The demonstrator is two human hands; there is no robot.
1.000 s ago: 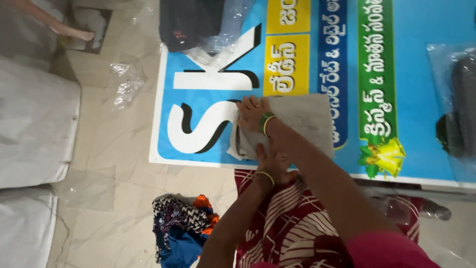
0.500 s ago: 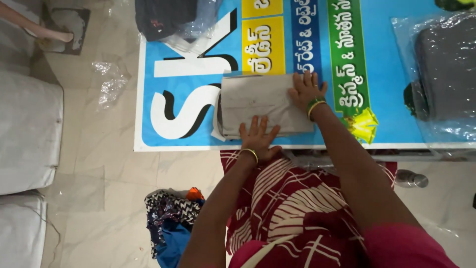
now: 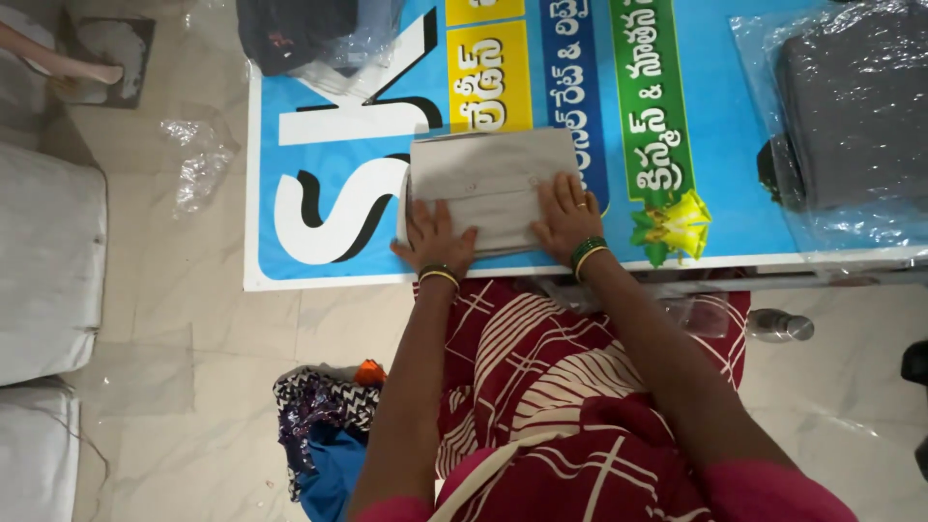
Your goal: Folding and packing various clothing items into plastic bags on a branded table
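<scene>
- Two hands are pressing flat on a folded grey garment (image 3: 488, 188) in the head view, which is lying on a table (image 3: 735, 232) covered by a blue printed banner.
- Left hand (image 3: 437, 242) is resting palm down on the garment's near left corner, its fingers (image 3: 425, 215) spread and lying straight, pinching nothing.
- Right hand (image 3: 565, 217) is lying palm down on the garment's near right part, its fingers (image 3: 556, 188) fanned out flat against the cloth, gripping nothing; a ring is showing on one finger.
- Bangles, green and gold, are sitting on both wrists.
- Folded garment is lying close to the table's near edge, over the banner's white and yellow print, with small buttons showing on its top face.
- Clear plastic bag with a dark grey item (image 3: 855, 106) is resting on the table's right part, well apart from the hands.
- Another dark item in plastic (image 3: 300, 34) is lying at the table's far left edge.
- Patterned cloth heap (image 3: 324, 425) is lying on the tiled floor beside the person's red and cream garment.
</scene>
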